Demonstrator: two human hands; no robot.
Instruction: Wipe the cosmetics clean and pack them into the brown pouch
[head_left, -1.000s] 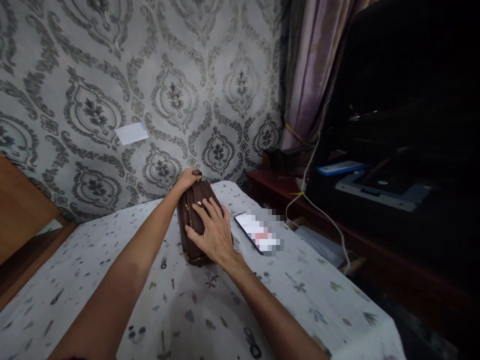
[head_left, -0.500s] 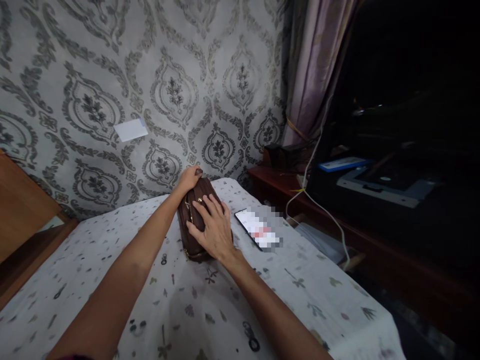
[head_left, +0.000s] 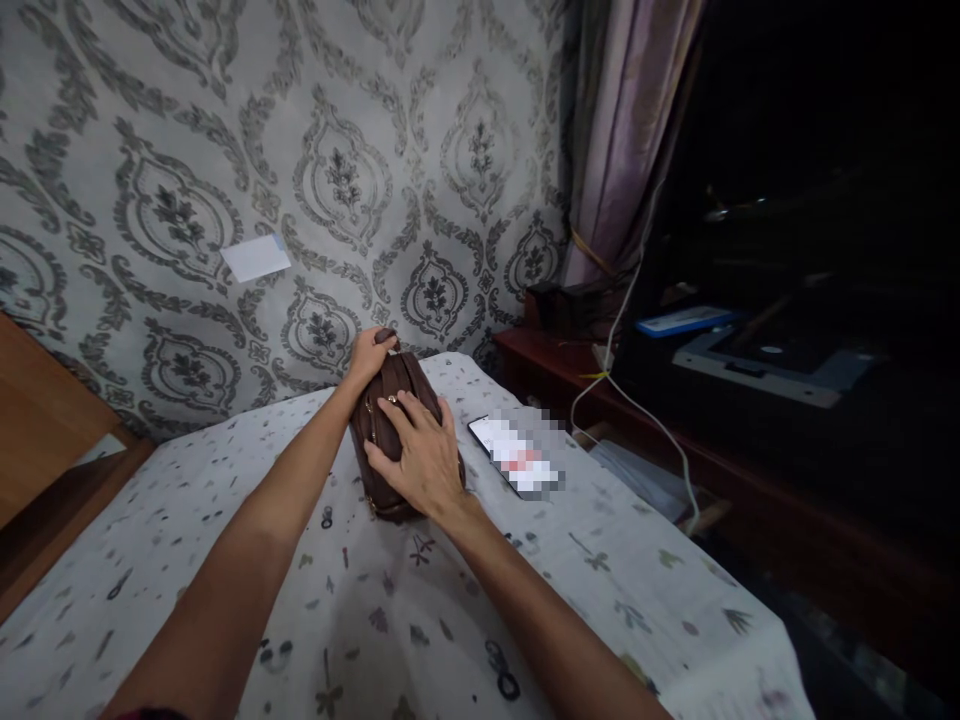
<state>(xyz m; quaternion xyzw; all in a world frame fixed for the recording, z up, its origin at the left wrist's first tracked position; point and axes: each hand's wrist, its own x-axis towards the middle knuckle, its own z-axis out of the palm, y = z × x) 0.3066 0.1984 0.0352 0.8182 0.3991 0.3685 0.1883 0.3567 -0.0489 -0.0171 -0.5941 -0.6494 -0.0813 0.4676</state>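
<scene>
A brown zippered bag (head_left: pixel 386 490) lies on the patterned white bedsheet (head_left: pixel 360 640), its gold-coloured zip pulls showing on the side facing up. At its far end, my left hand (head_left: pixel 371 353) is closed round the short handle strap (head_left: pixel 385 336). My right hand (head_left: pixel 421 455) rests on top of the bag with its fingers spread, covering part of the zips. Just right of the bag a phone (head_left: pixel 510 455) lies face up with its screen lit and partly blurred out.
Behind the bag rises a damask-patterned wall (head_left: pixel 337 180) with a white card (head_left: pixel 256 258) on it. On the right stand a dark red wooden cabinet (head_left: pixel 525 350), a hanging white cable (head_left: pixel 637 400) and a blue-edged box (head_left: pixel 686 321). A wooden panel (head_left: pixel 52 420) is at the left.
My left hand and the strap have shifted slightly to the left, and the bag's far end with them. My right hand has slid a little left on the bag, fingers still spread.
</scene>
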